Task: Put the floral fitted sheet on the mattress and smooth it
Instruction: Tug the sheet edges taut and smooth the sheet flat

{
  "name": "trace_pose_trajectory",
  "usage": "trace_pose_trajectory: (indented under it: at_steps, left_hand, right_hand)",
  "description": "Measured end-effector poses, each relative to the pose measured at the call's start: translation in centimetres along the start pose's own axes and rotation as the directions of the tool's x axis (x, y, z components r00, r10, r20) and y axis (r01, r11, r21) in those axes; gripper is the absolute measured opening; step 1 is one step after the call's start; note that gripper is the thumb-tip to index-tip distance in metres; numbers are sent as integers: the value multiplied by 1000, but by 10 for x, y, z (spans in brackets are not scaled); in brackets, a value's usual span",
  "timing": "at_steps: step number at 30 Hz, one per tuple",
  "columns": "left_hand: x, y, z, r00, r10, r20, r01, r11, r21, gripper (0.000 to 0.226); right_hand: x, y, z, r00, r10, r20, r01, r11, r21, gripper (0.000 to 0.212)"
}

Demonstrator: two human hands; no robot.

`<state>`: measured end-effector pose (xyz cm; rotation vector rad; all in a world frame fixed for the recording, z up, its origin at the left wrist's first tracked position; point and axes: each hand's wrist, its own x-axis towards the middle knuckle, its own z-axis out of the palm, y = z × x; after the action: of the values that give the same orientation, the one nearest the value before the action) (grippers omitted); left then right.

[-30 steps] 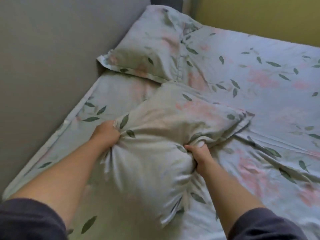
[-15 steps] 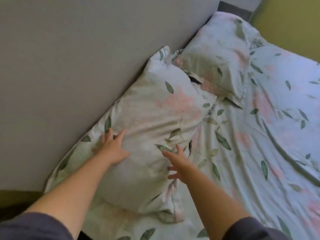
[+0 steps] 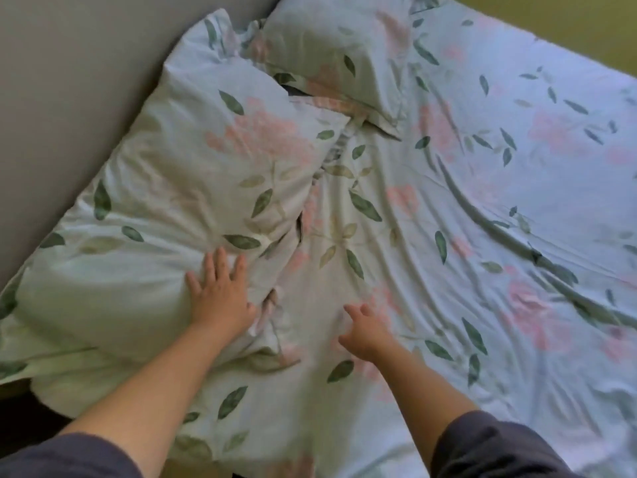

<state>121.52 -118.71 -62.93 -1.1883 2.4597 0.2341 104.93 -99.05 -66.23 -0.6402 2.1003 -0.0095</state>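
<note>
The floral fitted sheet [image 3: 482, 215], pale with pink flowers and green leaves, covers the mattress and shows long wrinkles across its middle and right. A near pillow [image 3: 179, 188] in the same print lies along the grey headboard at the left. My left hand [image 3: 220, 298] presses flat on that pillow's lower right part, fingers straight and spread. My right hand [image 3: 365, 326] hovers or rests just over the sheet beside the pillow, fingers loosely spread, holding nothing; it is blurred.
A second matching pillow [image 3: 344, 60] lies farther along the grey headboard [image 3: 86, 81], its corner overlapping the near pillow. A yellow-green wall [image 3: 568, 25] borders the bed's far side. Dark floor shows at the bottom left corner.
A second ago both hands gripped the near pillow in mid-bed. It now lies against the headboard, both hands have let go, and the right hand has slid off it toward the sheet.
</note>
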Motion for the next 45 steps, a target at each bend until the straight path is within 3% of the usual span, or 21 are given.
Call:
trace_pose_trajectory:
  at_steps: [2, 6, 10, 14, 17, 20, 22, 23, 25, 27, 29, 31, 36, 38, 41, 45]
  left_hand:
    - [-27, 56, 28, 991, 111, 75, -113, 993, 22, 78]
    - [-93, 161, 92, 891, 271, 365, -262, 962, -74, 89]
    - [-162, 246, 129, 849, 315, 425, -296, 949, -111, 87]
    - [-239, 311, 147, 725, 448, 523, -446, 884, -139, 66]
    - [-287, 340, 155, 652, 644, 400, -647, 748, -149, 55]
    - [-329, 363, 165, 496, 829, 257, -820, 545, -175, 29]
    - [-348, 372, 178, 364, 884, 295, -897, 418, -146, 22]
    - [-353, 375, 184, 339, 882, 328, -914, 391, -108, 22]
    - [-358, 381, 197, 375, 856, 357, -915, 404, -8, 33]
    - [-359, 390, 210, 460, 817, 348, -881, 469, 62, 50]
    - [-360, 400, 222, 537, 785, 309, -841, 528, 118, 61]
    - [-366, 408, 228, 568, 772, 286, -823, 542, 171, 59]
    - [-390, 433, 219, 525, 819, 231, -848, 480, 225, 20]
    - [-398, 441, 224, 491, 804, 336, -868, 483, 115, 18]
    - [-429, 459, 233, 443, 732, 518, -837, 544, -53, 16]
    - [-469, 487, 255, 428, 657, 621, -790, 605, -96, 19]
  right_hand:
    - [-21, 77, 11, 999, 36, 4, -36, 998, -50, 60]
    - [-62, 200, 36, 995, 68, 72, -56, 985, -166, 82]
    - [-113, 289, 55, 992, 76, 104, -58, 984, -171, 91]
    - [-189, 377, 79, 972, 181, 153, -166, 981, -103, 84]
    - [-232, 414, 105, 973, 220, -64, -223, 974, -44, 73]
    - [-260, 436, 140, 938, 214, -271, -254, 959, -122, 53]
    - [-264, 445, 156, 924, 229, -306, -288, 944, -164, 43]
    - [-263, 449, 162, 920, 236, -313, -301, 937, -177, 41]
    - [-258, 457, 168, 912, 244, -329, -319, 927, -197, 38]
    - [-250, 465, 172, 915, 213, -342, -294, 933, -208, 28]
    - [-244, 473, 176, 936, 128, -326, -210, 950, -230, 12]
    - [-248, 483, 178, 945, 33, -325, -102, 975, -197, 3]
    - [-281, 507, 181, 927, -70, -368, 80, 997, 11, 7]
    - [-292, 518, 182, 950, -4, -313, 25, 998, 63, 13]
    - [-319, 545, 190, 988, -11, -153, 9, 1000, -13, 18]
    - [-334, 578, 191, 996, -21, -90, 16, 999, -50, 22]
